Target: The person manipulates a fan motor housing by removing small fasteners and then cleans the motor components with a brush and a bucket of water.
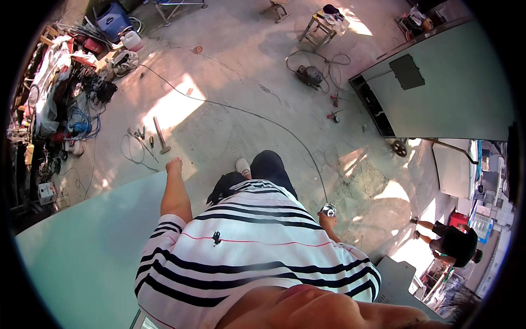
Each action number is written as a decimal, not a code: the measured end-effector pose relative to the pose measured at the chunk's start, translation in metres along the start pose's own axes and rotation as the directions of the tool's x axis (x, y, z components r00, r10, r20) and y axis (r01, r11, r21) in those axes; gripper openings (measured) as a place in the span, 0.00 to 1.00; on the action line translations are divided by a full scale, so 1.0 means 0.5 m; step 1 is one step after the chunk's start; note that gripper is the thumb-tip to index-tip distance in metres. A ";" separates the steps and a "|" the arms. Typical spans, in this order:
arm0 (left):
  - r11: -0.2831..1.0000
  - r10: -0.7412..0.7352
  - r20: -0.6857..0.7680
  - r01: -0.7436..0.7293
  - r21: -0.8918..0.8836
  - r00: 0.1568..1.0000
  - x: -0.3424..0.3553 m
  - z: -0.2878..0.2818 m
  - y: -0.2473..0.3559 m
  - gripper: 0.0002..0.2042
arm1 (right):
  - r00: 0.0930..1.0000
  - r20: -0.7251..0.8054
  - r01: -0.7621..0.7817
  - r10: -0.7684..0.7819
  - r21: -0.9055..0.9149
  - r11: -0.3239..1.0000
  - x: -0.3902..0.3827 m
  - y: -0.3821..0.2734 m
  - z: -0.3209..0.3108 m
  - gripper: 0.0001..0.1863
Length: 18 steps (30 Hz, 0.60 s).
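Note:
My right hand (327,220) is closed around a silver, rounded power tool (329,210), low at my right side. A dark cord (263,117) leads from the tool in a long curve across the floor to the far left. My left hand (173,164) is at the corner of a large pale green panel (93,236), its fingers curled; whether they grip anything is hidden. Just beyond it on the floor lie a hammer (159,135), a screwdriver (152,143), pliers (141,133) and a loop of thin wire.
Cluttered shelving (52,104) lines the left side. A motor-like machine (310,75) with cable lies on the floor ahead, near a small stool (324,26). A large green cabinet on wheels (449,88) stands right. Another person (457,243) in dark clothes is at the far right.

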State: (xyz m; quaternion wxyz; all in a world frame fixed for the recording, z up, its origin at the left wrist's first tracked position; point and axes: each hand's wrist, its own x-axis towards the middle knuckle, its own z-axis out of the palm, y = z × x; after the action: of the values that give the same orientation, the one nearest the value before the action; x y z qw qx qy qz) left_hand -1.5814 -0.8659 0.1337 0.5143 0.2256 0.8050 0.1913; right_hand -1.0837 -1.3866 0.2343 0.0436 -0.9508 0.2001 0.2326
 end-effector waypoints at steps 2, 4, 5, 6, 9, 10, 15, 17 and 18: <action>0.982 0.138 0.087 -0.125 -0.142 0.987 0.013 0.123 0.214 0.09 | 0.982 -0.008 -0.189 0.189 -0.090 0.978 -0.013 0.023 -0.027 0.52; 0.945 0.236 0.226 -0.168 -0.280 0.945 -0.008 0.239 0.398 0.16 | 0.982 -0.015 -0.186 0.186 -0.144 0.972 -0.018 -0.022 -0.049 0.50; 0.950 0.280 0.233 -0.234 -0.207 0.931 -0.031 0.294 0.481 0.17 | 0.983 -0.017 -0.185 0.185 -0.156 0.970 -0.016 -0.061 -0.046 0.49; 0.937 0.342 0.184 -0.318 -0.146 0.921 -0.046 0.286 0.561 0.19 | 0.991 0.017 -0.131 0.136 -0.179 0.975 -0.007 -0.131 -0.027 0.48; 0.784 0.474 0.058 -0.450 0.428 0.879 -0.044 0.378 0.682 0.28 | 0.995 0.042 -0.081 0.092 -0.202 0.976 0.034 -0.378 0.000 0.49; 0.724 0.435 0.057 -0.386 0.572 0.899 0.051 0.448 0.653 0.28 | 0.995 0.038 -0.080 0.089 -0.183 0.980 0.069 -0.455 0.002 0.50; 0.917 0.034 -0.175 0.039 0.398 0.984 0.273 0.267 0.616 0.20 | 0.829 0.201 0.531 -0.522 0.012 0.847 -0.012 -1.203 -0.012 0.54; 0.918 -0.026 -0.166 0.089 0.386 0.986 0.257 0.308 0.651 0.20 | 0.735 0.056 0.672 -0.675 0.071 0.737 0.000 -1.410 -0.072 0.53; 0.919 -0.051 -0.174 0.115 0.378 0.983 0.251 0.303 0.666 0.21 | 0.723 0.036 0.686 -0.690 0.081 0.723 -0.017 -1.519 -0.103 0.55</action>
State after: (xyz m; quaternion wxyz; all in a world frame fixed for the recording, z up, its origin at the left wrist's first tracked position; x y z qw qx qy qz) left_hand -1.4339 -0.5093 0.1603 0.4007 0.2721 0.8745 0.0243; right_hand -0.7646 -0.6968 0.2761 0.1625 -0.9475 -0.1609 0.2236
